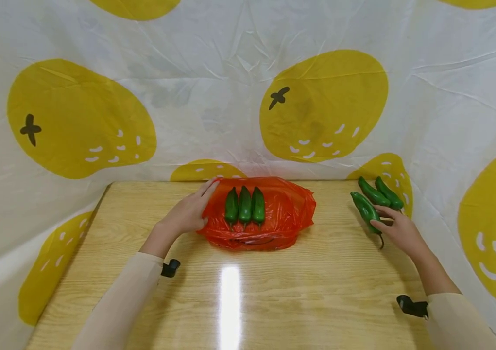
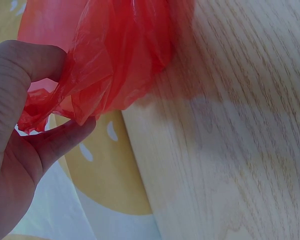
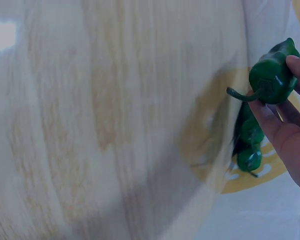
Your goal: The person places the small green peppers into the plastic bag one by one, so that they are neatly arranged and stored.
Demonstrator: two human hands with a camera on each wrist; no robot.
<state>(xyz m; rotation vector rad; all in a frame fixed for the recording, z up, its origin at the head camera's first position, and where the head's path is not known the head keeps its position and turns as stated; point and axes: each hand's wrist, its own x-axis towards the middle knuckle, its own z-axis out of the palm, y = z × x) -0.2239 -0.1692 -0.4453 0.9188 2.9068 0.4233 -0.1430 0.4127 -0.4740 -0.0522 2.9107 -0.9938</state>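
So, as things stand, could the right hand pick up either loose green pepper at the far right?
Probably not right away: the right hand grips a green pepper, which would likely need putting down, though both loose peppers lie close by.

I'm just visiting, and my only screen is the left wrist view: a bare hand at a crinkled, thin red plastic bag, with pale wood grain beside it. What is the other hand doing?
Observer: In the head view, the right hand has a long, glossy green pepper in its grip.
Visitor: Fun! Is anything lying in or on my red bag?
Observer: Yes, three tapered, dark green peppers lie there side by side, stems toward the person.
Visitor: Is that every pepper, then?
Observer: No, two more smooth green peppers lie close together just beyond the right hand.
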